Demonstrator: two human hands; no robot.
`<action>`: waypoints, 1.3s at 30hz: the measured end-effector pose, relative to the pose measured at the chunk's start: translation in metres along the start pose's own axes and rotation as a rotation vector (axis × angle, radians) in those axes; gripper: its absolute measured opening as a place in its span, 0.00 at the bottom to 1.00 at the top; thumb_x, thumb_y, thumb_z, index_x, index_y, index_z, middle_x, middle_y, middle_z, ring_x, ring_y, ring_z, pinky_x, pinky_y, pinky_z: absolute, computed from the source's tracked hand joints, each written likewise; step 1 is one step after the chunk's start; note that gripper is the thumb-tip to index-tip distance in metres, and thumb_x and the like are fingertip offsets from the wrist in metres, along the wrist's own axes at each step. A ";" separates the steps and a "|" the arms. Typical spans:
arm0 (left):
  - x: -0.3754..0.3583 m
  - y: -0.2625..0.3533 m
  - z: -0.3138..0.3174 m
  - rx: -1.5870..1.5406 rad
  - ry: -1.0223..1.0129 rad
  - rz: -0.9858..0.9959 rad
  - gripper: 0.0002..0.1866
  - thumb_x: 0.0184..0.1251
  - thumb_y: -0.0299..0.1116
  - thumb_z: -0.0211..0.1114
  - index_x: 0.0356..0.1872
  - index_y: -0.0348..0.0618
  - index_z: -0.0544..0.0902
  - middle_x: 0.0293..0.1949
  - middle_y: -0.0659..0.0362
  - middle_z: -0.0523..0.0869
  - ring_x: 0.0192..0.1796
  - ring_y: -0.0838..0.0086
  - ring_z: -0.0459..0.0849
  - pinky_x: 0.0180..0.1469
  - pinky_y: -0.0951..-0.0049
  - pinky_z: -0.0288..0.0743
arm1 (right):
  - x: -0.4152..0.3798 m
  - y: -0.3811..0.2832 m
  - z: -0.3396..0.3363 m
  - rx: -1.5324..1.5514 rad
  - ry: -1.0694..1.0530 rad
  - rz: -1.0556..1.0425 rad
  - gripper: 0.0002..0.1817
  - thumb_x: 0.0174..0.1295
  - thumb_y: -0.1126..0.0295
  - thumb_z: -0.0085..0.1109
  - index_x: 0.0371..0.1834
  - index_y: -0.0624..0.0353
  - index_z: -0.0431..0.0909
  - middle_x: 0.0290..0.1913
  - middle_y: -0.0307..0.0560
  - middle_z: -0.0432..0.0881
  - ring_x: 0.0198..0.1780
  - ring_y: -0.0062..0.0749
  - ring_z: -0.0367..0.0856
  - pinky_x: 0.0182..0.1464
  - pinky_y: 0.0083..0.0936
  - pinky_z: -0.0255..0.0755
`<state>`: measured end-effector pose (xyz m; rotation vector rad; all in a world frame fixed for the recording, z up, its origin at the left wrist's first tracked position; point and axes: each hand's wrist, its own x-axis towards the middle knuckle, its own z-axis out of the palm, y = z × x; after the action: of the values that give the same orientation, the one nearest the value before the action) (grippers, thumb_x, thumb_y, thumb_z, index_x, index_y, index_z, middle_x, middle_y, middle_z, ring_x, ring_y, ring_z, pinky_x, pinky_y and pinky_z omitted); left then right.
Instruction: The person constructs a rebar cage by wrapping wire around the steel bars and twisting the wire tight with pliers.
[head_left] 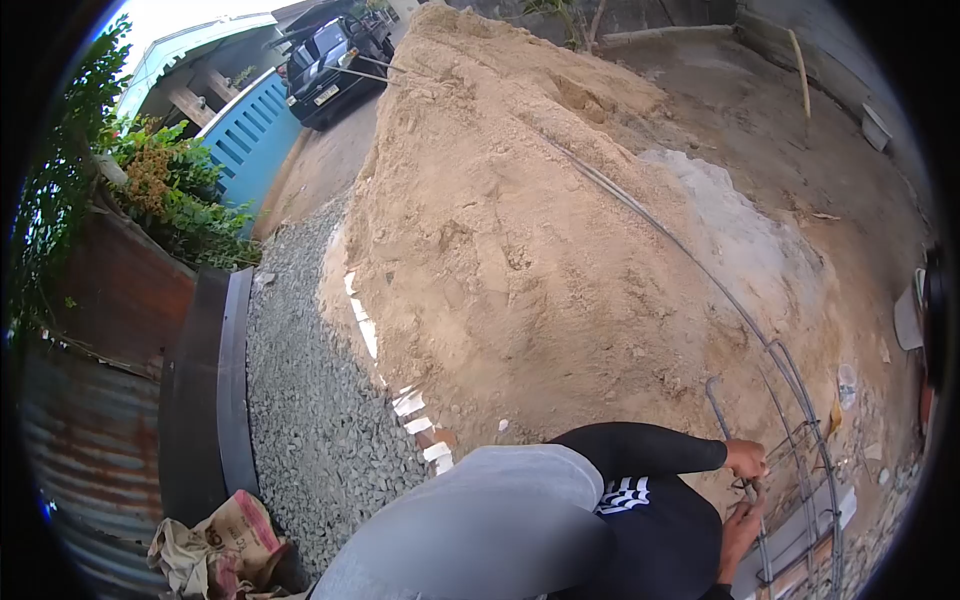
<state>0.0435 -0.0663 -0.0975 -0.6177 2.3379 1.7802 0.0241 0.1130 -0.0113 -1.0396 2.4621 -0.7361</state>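
At the lower right, my left hand (745, 458), in a black sleeve, is closed at a rebar cage (815, 470). What lies within its fingers is too small to make out. Just below it, my right hand (738, 530) is wrapped around a steel rebar (763, 550) of the same cage. The cage has long bars with bent stirrups across them, and a hooked bar end (713, 395) rises beside my left hand. Long bars (690, 255) curve from the cage up over the sand pile (510, 270). A blurred grey shape covers the bottom middle.
Grey gravel (310, 380) borders the sand on the left, with white scraps (410, 403) along the edge. Crumpled sacks (235, 540) lie at lower left by a corrugated metal sheet (85, 430). A dark vehicle (335, 65) stands behind, near a blue wall (250, 130).
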 end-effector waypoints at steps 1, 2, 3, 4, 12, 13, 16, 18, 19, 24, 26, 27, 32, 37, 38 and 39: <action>-0.001 0.004 -0.002 0.013 -0.004 -0.008 0.25 0.78 0.51 0.56 0.34 0.38 0.89 0.32 0.51 0.88 0.34 0.57 0.84 0.42 0.53 0.75 | 0.001 -0.007 -0.007 -0.058 -0.050 0.050 0.21 0.76 0.74 0.49 0.69 0.63 0.77 0.47 0.63 0.88 0.45 0.54 0.88 0.50 0.41 0.77; -0.003 0.007 -0.004 0.027 -0.011 -0.016 0.27 0.78 0.51 0.54 0.33 0.37 0.88 0.31 0.50 0.87 0.34 0.57 0.83 0.42 0.53 0.74 | 0.003 -0.004 -0.007 -0.059 -0.009 0.000 0.19 0.76 0.73 0.50 0.66 0.64 0.79 0.44 0.63 0.88 0.43 0.54 0.88 0.48 0.40 0.78; -0.004 0.008 -0.006 0.042 -0.020 -0.024 0.28 0.79 0.52 0.53 0.32 0.36 0.87 0.30 0.49 0.86 0.35 0.58 0.83 0.42 0.53 0.74 | 0.008 0.004 -0.006 -0.058 0.034 -0.047 0.18 0.76 0.73 0.50 0.64 0.64 0.80 0.41 0.63 0.88 0.41 0.54 0.89 0.46 0.39 0.79; -0.016 0.014 -0.019 0.016 0.004 -0.038 0.30 0.80 0.53 0.52 0.31 0.35 0.85 0.29 0.49 0.85 0.34 0.57 0.83 0.42 0.53 0.74 | 0.007 0.014 -0.005 -0.062 0.078 -0.081 0.16 0.77 0.72 0.51 0.61 0.65 0.82 0.38 0.63 0.88 0.39 0.54 0.89 0.44 0.38 0.80; 0.000 0.006 -0.037 0.319 -0.293 0.238 0.18 0.57 0.45 0.75 0.43 0.45 0.94 0.32 0.52 0.92 0.34 0.63 0.89 0.41 0.62 0.80 | 0.012 0.028 -0.063 -0.114 0.179 0.063 0.14 0.65 0.67 0.59 0.48 0.52 0.91 0.43 0.63 0.88 0.46 0.62 0.87 0.53 0.48 0.81; -0.005 0.014 -0.039 0.347 -0.285 0.165 0.17 0.58 0.46 0.76 0.43 0.47 0.94 0.32 0.51 0.92 0.35 0.61 0.90 0.43 0.60 0.80 | 0.015 0.022 -0.067 -0.155 0.099 0.142 0.14 0.65 0.66 0.59 0.48 0.51 0.91 0.43 0.63 0.89 0.46 0.62 0.87 0.53 0.49 0.81; -0.021 0.020 -0.032 0.375 -0.186 0.200 0.15 0.61 0.47 0.76 0.43 0.50 0.94 0.32 0.49 0.91 0.37 0.56 0.90 0.44 0.57 0.80 | 0.026 0.017 -0.063 -0.191 -0.037 0.163 0.14 0.64 0.65 0.60 0.47 0.52 0.91 0.41 0.65 0.89 0.45 0.64 0.88 0.53 0.50 0.81; -0.030 0.021 -0.032 0.395 -0.119 0.248 0.16 0.64 0.46 0.75 0.46 0.48 0.94 0.36 0.48 0.92 0.39 0.54 0.90 0.45 0.58 0.80 | 0.043 0.022 -0.058 -0.221 -0.117 0.121 0.15 0.63 0.64 0.60 0.46 0.56 0.91 0.41 0.66 0.89 0.45 0.65 0.88 0.52 0.50 0.82; -0.033 0.021 -0.030 0.395 -0.094 0.238 0.15 0.64 0.46 0.75 0.43 0.49 0.94 0.33 0.49 0.91 0.37 0.54 0.89 0.43 0.56 0.79 | 0.053 0.027 -0.056 -0.248 -0.172 0.116 0.16 0.62 0.63 0.61 0.45 0.59 0.91 0.41 0.67 0.88 0.45 0.65 0.88 0.52 0.50 0.82; -0.026 0.015 -0.021 0.386 -0.052 0.204 0.13 0.64 0.44 0.75 0.40 0.45 0.94 0.30 0.51 0.91 0.34 0.58 0.89 0.40 0.58 0.79 | 0.102 0.006 -0.066 -0.457 -0.462 -0.026 0.18 0.57 0.62 0.63 0.37 0.68 0.89 0.38 0.69 0.87 0.42 0.63 0.88 0.47 0.49 0.80; -0.019 0.015 -0.021 0.375 -0.053 0.179 0.12 0.61 0.44 0.76 0.36 0.47 0.94 0.30 0.53 0.91 0.36 0.58 0.90 0.41 0.57 0.81 | 0.121 0.013 -0.050 -0.546 -0.546 -0.071 0.17 0.57 0.60 0.63 0.33 0.67 0.88 0.37 0.68 0.86 0.37 0.60 0.87 0.44 0.47 0.79; -0.018 0.013 -0.020 0.369 -0.056 0.164 0.12 0.59 0.44 0.76 0.34 0.48 0.94 0.30 0.54 0.91 0.36 0.58 0.91 0.41 0.57 0.82 | 0.128 0.019 -0.041 -0.532 -0.605 -0.117 0.17 0.55 0.62 0.63 0.31 0.68 0.88 0.34 0.67 0.86 0.34 0.58 0.86 0.40 0.47 0.78; 0.006 -0.006 -0.013 0.278 -0.138 0.164 0.13 0.55 0.46 0.76 0.33 0.50 0.94 0.32 0.53 0.92 0.38 0.57 0.91 0.44 0.59 0.83 | 0.144 0.000 -0.042 -0.468 -0.764 0.040 0.19 0.53 0.62 0.65 0.28 0.73 0.87 0.24 0.60 0.83 0.23 0.47 0.79 0.28 0.45 0.71; -0.001 -0.001 -0.011 0.405 -0.070 0.129 0.13 0.58 0.47 0.76 0.35 0.50 0.95 0.31 0.53 0.92 0.36 0.58 0.91 0.42 0.60 0.82 | 0.141 0.001 -0.032 -0.405 -0.656 0.305 0.26 0.49 0.56 0.75 0.29 0.76 0.84 0.27 0.59 0.83 0.25 0.41 0.78 0.29 0.44 0.72; 0.001 -0.003 -0.010 0.413 -0.041 0.126 0.13 0.58 0.47 0.76 0.34 0.50 0.95 0.30 0.53 0.92 0.36 0.58 0.91 0.42 0.60 0.82 | 0.135 0.008 -0.026 -0.385 -0.607 0.330 0.24 0.51 0.57 0.74 0.31 0.75 0.85 0.29 0.60 0.85 0.26 0.43 0.81 0.30 0.44 0.73; 0.002 -0.006 -0.006 0.420 -0.022 0.126 0.13 0.57 0.47 0.76 0.34 0.49 0.94 0.30 0.53 0.91 0.36 0.58 0.91 0.41 0.59 0.82 | 0.128 0.016 -0.020 -0.362 -0.558 0.363 0.23 0.52 0.57 0.73 0.32 0.74 0.86 0.31 0.61 0.86 0.27 0.45 0.83 0.31 0.44 0.74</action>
<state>0.0451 -0.0739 -0.1012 -0.3916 2.6689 1.2606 -0.0799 0.0346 -0.0212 -0.7407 2.2181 0.1134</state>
